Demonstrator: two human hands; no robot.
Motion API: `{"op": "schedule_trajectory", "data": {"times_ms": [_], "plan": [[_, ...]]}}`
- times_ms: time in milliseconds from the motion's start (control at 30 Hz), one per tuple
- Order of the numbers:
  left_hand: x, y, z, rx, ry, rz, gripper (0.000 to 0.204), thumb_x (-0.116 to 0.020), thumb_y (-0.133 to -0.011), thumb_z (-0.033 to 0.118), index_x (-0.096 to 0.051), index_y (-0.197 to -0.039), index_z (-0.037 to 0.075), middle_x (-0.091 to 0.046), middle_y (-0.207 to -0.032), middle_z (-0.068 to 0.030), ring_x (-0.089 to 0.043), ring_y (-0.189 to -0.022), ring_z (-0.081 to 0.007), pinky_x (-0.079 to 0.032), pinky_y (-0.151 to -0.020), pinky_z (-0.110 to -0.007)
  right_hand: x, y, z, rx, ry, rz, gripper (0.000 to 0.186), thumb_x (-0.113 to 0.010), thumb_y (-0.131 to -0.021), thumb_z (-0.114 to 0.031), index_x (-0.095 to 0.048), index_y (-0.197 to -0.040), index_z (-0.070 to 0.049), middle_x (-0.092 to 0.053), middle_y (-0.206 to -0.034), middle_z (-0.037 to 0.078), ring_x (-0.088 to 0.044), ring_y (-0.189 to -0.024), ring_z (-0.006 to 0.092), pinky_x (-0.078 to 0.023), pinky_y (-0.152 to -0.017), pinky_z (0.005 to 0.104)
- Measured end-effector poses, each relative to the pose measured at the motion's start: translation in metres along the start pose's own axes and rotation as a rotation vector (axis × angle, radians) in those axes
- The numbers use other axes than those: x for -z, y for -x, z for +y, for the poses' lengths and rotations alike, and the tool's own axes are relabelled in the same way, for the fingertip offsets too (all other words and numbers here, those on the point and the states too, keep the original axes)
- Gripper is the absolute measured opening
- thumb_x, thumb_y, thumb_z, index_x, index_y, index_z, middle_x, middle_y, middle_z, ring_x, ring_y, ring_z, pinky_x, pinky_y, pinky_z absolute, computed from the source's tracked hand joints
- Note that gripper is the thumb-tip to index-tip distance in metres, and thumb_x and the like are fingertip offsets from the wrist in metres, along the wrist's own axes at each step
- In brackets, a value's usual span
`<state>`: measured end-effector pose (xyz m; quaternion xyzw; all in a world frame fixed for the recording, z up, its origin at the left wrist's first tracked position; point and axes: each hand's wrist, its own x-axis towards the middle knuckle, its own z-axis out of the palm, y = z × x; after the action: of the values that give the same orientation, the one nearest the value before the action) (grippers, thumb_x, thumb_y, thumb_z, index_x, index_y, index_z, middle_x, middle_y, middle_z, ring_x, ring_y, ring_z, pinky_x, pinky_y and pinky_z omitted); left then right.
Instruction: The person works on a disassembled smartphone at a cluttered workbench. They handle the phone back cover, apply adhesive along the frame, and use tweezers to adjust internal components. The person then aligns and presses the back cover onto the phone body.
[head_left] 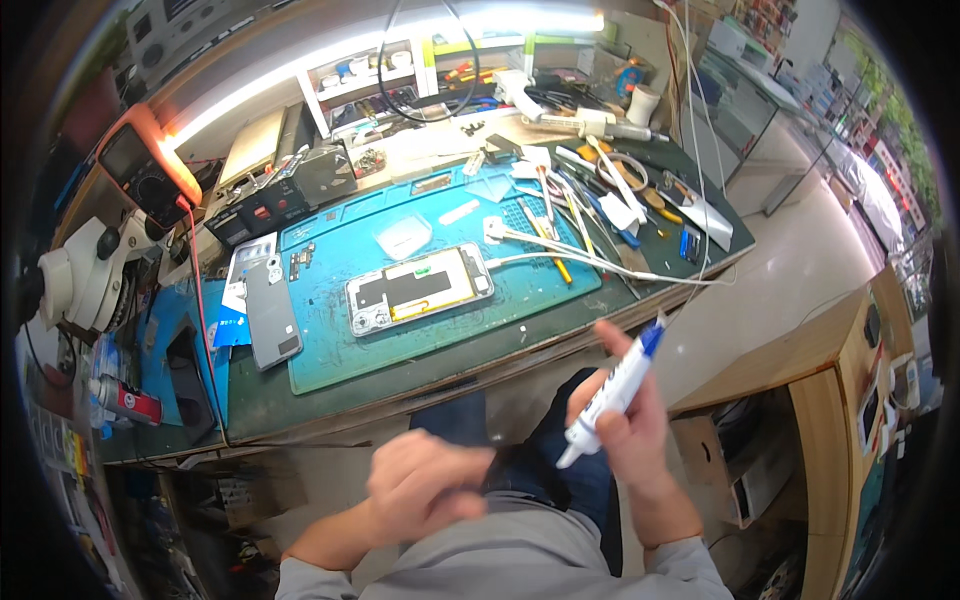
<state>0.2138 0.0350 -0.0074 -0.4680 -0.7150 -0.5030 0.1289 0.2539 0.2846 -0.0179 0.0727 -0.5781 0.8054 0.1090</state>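
Observation:
My right hand [636,425] grips a white glue-type tube [612,392] with a blue end, slanted over my lap, its white nozzle pointing down to the left. Left of it, my left hand [425,487] is closed with curled fingers, blurred by motion; what they hold, if anything, cannot be made out. On the blue work mat [420,357] beyond lies an opened phone [420,287], its inside facing up, with a green piece and a yellow strip. The dark grey back cover [271,312] lies to its left. A clear plastic tray [402,236] sits behind the phone.
Tweezers and other hand tools [600,195] crowd the bench's right side, with a white cable [600,262] running across. An orange multimeter [150,168], a microscope [100,265] and a red spray can [128,400] stand left. A wooden cabinet [790,365] is at my right.

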Motion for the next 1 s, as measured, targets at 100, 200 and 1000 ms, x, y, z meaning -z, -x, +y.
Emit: {"op": "schedule_trajectory", "data": {"times_ms": [100, 200, 1000], "plan": [[0.004, 0.021, 0.034, -0.379, 0.275, 0.491, 0.005, -0.070, -0.086, 0.011, -0.065, -0.089, 0.010, -0.062, -0.073, 0.0025, -0.057, -0.058, -0.0118, -0.042, -0.048, -0.028, 0.004, -0.070, -0.029, -0.104, 0.728, -0.065, 0.063, -0.073, -0.088, -0.038, -0.050, -0.130, 0.003, -0.068, -0.088, 0.010, -0.067, -0.078, 0.0143, -0.052, -0.071, 0.0289], [0.009, 0.009, 0.053, -0.628, 0.366, 0.489, 0.027, -0.064, -0.088, 0.008, -0.062, -0.115, 0.015, -0.060, -0.083, -0.0033, -0.053, -0.059, -0.0154, -0.041, -0.050, -0.030, -0.011, -0.161, -0.031, -0.048, 1.270, -0.146, 0.076, -0.069, -0.084, -0.061, -0.054, -0.122, 0.004, -0.071, -0.084, 0.019, -0.071, -0.078, 0.0339, -0.055, -0.073, 0.0401], [0.147, 0.047, -0.062, 0.970, -0.923, 0.373, 0.077, -0.075, -0.087, 0.040, -0.042, -0.143, -0.001, -0.059, -0.077, -0.0066, -0.060, -0.068, -0.0206, -0.050, -0.061, -0.035, -0.061, -0.182, -0.014, 0.337, 0.837, -0.120, 0.046, -0.066, -0.088, -0.011, -0.059, -0.134, -0.005, -0.062, -0.111, 0.007, -0.060, -0.096, 0.0127, -0.048, -0.074, 0.0280]]}}
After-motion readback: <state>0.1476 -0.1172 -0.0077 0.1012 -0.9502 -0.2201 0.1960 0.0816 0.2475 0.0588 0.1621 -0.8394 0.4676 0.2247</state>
